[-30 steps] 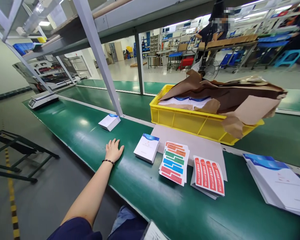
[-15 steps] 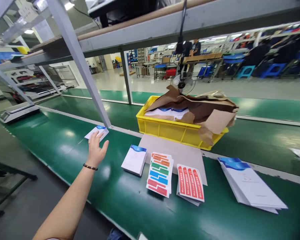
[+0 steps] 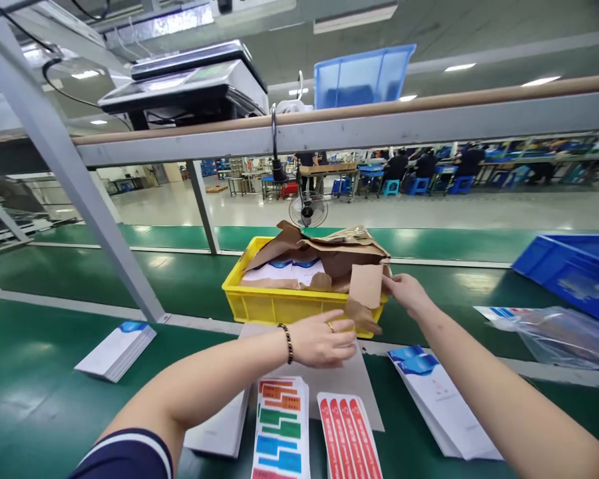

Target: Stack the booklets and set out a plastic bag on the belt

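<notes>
At the yellow bin [image 3: 274, 310], newly, right hand [image 3: 408, 294] on brown paper [image 3: 365, 286], grip unclear, left hand [image 3: 322, 340] empty

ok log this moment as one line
left hand: over grey sheet | right hand: at brown paper | yellow bin: holds booklets

It looks like a factory workshop. Long green worktops [image 3: 34, 426] hold a yellow crate [image 3: 279, 309] and blue crate [image 3: 564, 274], a scale [image 3: 194, 86] tops a shelf [image 3: 429, 121], and people [image 3: 425, 164] sit on stools [image 3: 419, 186] beyond.
</notes>
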### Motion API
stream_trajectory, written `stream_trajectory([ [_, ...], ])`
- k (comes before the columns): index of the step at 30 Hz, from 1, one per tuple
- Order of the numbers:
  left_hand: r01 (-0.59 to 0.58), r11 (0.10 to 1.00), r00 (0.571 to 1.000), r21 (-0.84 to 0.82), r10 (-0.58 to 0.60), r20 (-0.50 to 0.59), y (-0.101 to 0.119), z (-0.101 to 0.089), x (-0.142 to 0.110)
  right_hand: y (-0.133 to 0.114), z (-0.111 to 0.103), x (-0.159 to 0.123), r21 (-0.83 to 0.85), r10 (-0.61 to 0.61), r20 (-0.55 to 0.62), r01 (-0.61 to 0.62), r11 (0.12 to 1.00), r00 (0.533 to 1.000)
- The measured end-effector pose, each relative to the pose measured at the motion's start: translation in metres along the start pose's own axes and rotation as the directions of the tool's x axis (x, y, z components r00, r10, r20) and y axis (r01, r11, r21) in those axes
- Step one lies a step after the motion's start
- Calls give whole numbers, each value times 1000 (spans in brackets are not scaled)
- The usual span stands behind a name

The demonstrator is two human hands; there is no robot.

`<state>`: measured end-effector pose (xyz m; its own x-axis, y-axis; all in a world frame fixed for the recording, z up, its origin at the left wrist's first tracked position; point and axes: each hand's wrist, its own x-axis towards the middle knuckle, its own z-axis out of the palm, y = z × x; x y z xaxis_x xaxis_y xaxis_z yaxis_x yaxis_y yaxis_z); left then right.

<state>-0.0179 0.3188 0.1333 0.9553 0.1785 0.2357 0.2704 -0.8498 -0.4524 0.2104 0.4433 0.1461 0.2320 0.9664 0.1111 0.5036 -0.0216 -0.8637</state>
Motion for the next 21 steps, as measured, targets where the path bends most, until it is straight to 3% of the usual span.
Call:
stream_trajectory([
  [1, 15, 1000, 1000, -3, -15, 5, -4, 9, 13, -2, 2, 3, 30, 28, 8, -28, 999, 1000],
  [3, 254, 967, 967, -4, -254, -20, -17, 24, 34, -10, 10, 8, 105, 64, 34, -67, 992, 997],
  [4, 432, 902, 901, -5, -431, -43, -26, 30, 44, -15, 15, 11, 146, 73, 49, -80, 986, 996],
  [6, 733, 680, 677, -18, -732, -81, -46, 39, 58, -30, 29, 16, 224, 80, 81, -96, 970, 994],
  [7, 823, 568, 565, -26, -822, -77, -56, 43, 63, -37, 37, 19, 259, 82, 94, -104, 960, 992],
  [8, 875, 483, 482, -35, -875, -44, -67, 47, 66, -44, 44, 21, 289, 83, 104, -110, 951, 991],
  [9, 901, 432, 433, -47, -902, 12, -77, 51, 68, -51, 51, 23, 315, 83, 112, -114, 942, 990],
  [11, 910, 406, 414, -85, -899, 144, -92, 59, 68, -58, 58, 25, 352, 73, 132, -116, 929, 989],
  [14, 864, 474, 503, -172, -836, 222, -105, 70, 62, -58, 53, 25, 375, 36, 194, -108, 921, 980],
  [16, 853, 480, 516, -204, -834, 194, -108, 76, 56, -53, 43, 23, 381, -1, 250, -97, 919, 968],
  [21, 905, 357, 393, -231, -910, 133, -113, 85, 38, -39, 32, 21, 406, -103, 267, -15, 914, 958],
])
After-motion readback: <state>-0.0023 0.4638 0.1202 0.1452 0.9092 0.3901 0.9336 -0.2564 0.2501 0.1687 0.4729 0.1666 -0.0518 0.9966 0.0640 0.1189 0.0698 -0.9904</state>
